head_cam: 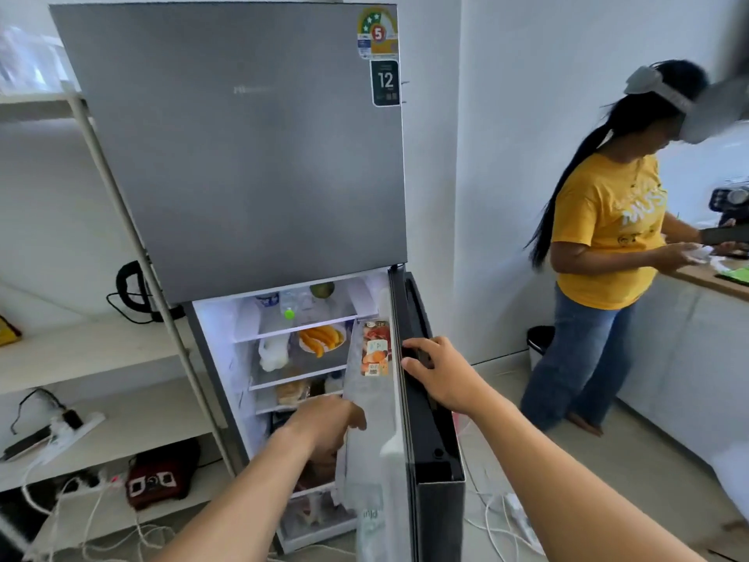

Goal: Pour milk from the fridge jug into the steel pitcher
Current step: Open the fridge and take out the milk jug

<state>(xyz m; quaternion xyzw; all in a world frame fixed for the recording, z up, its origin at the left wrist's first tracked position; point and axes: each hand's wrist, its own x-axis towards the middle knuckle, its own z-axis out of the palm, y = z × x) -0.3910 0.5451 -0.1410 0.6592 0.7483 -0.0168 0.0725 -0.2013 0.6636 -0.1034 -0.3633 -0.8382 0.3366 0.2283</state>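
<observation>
The grey fridge (243,156) stands ahead with its lower door (425,399) swung open to the right. A white milk jug (273,352) stands on the second shelf, left side, below a clear bottle with a green cap (289,314). My right hand (439,375) grips the top edge of the open door. My left hand (328,423) reaches into the lower compartment, below and right of the jug, fingers curled and holding nothing I can see. No steel pitcher is in view.
A plate of yellow fruit (322,338) sits right of the jug. A juice carton (376,348) stands in the door rack. A shelf unit (81,358) with a kettle and cables is left. A person in a yellow shirt (608,237) stands at the counter, right.
</observation>
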